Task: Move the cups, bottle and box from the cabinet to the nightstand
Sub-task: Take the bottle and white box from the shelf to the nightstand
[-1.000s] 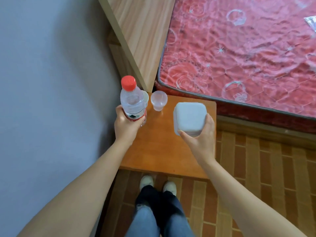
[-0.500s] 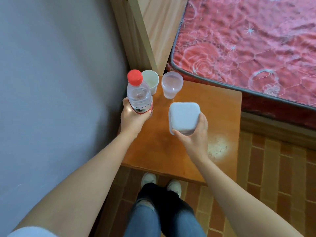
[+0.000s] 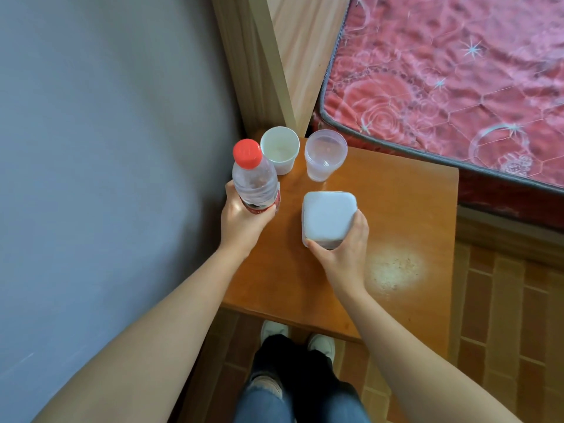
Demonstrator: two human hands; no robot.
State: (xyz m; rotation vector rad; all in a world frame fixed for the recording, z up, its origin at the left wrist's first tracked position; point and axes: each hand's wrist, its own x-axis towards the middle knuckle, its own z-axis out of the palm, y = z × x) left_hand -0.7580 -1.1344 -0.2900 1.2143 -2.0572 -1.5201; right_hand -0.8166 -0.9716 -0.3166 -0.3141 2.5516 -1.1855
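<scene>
My left hand grips a clear water bottle with a red cap, upright over the left edge of the orange-brown nightstand. My right hand holds a white box with rounded corners near the middle of the nightstand top. I cannot tell whether the bottle or the box touches the wood. At the back of the nightstand stand a white paper cup and, to its right, a clear plastic cup, both upright and apart from my hands.
A grey wall runs along the left. A pale wooden headboard stands behind the cups. A bed with a red patterned mattress borders the nightstand on the right. My legs and shoes are on the brick-patterned floor.
Both hands have come lower and closer to the nightstand top with the bottle and box. The view has shifted, and the white paper cup now shows fully beside the clear cup.
</scene>
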